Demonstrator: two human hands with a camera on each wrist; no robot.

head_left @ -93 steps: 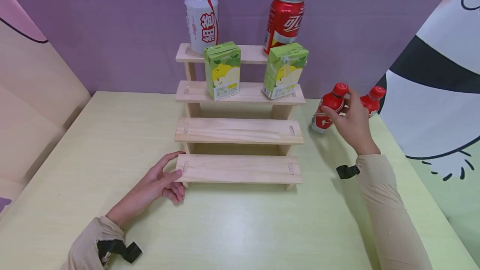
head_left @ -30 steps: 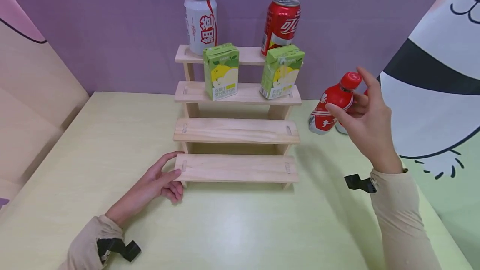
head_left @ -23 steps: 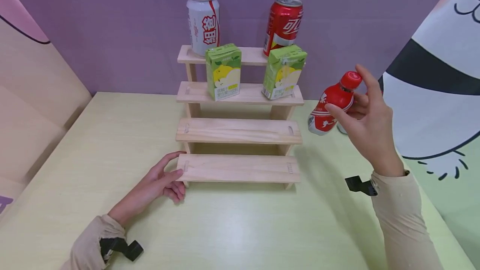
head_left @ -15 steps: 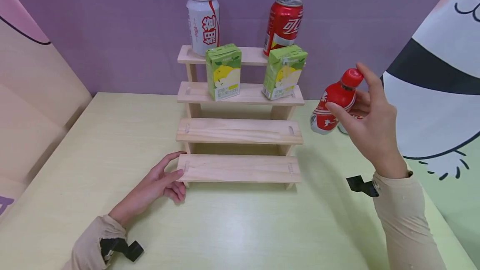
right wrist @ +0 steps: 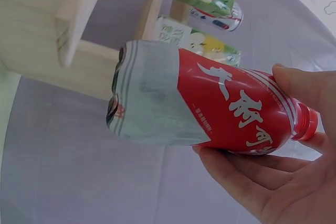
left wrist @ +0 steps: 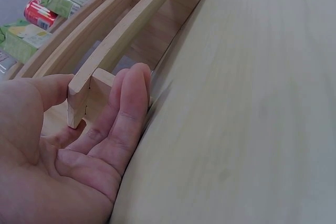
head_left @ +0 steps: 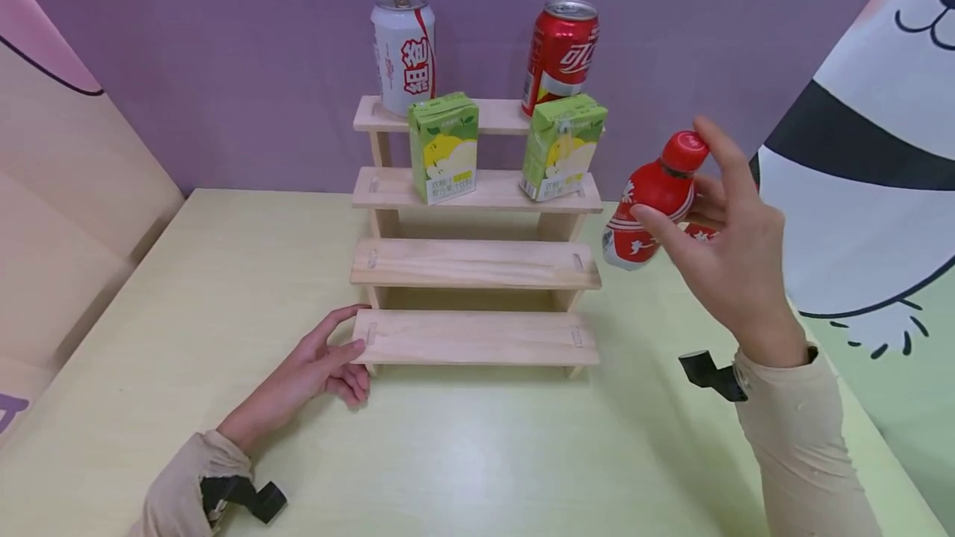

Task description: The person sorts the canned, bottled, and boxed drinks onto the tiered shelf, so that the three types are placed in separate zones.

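My left hand [head_left: 309,367] pinches the left end of the lowest board of a four-step wooden display rack [head_left: 477,338]. In the left wrist view, thumb and forefinger grip that board end [left wrist: 79,95], while the other fingers stretch out beside it. My right hand [head_left: 734,251] holds a red-capped cola bottle [head_left: 649,205] off the table, right of the rack. The bottle leans, its cap toward the right. In the right wrist view its pale base [right wrist: 147,93] points toward the rack boards. A second red bottle [head_left: 701,232] is mostly hidden behind my right hand.
On the top step stand a white can [head_left: 404,52] and a red cola can [head_left: 561,52]. Two green juice cartons, a left one [head_left: 443,147] and a right one [head_left: 563,147], occupy the step below. A purple backdrop [head_left: 261,65] rises behind the table [head_left: 462,454].
My right hand has lifted the cola bottle from the table and tilted it, then shifted it slightly left in the last half second. My left hand has stayed on the rack.
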